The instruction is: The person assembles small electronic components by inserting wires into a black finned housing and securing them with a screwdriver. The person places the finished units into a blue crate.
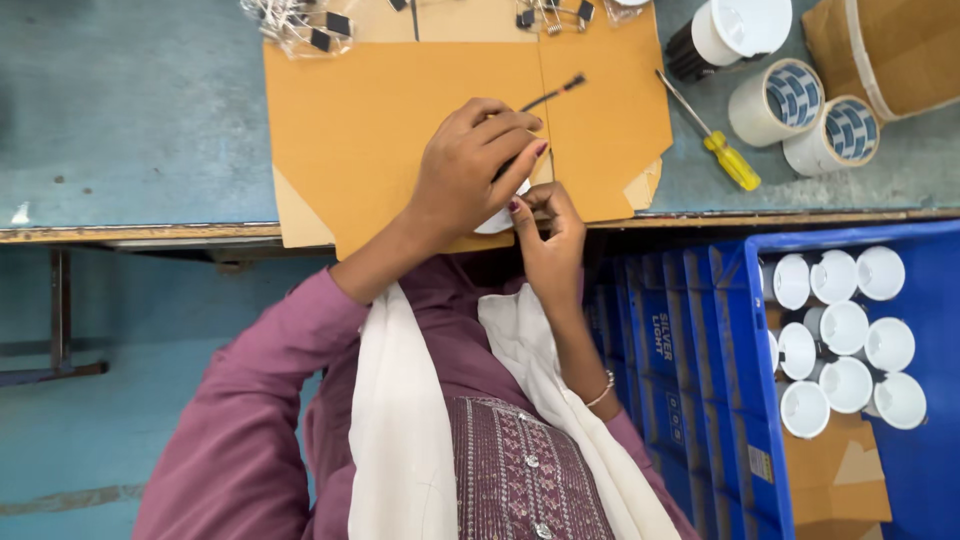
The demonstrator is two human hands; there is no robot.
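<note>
My left hand [468,175] is curled over a small white round part [499,219] above a brown cardboard sheet [370,120] that lies on the grey-blue table [130,110]. A thin black wire [556,92] runs out from under its fingers toward the upper right. From below, my right hand [549,238] pinches the lower edge of the same white part with its fingertips. Most of the part is hidden by both hands. A bangle sits on my right wrist.
A yellow-handled screwdriver [728,158] and two tape rolls [812,115] lie right of the cardboard. Behind them stand a white-and-black round housing [733,30] and a brown box [895,50]. A blue crate [735,330] at lower right holds several white round housings [845,340]. Small clips and wires [300,25] lie at the top.
</note>
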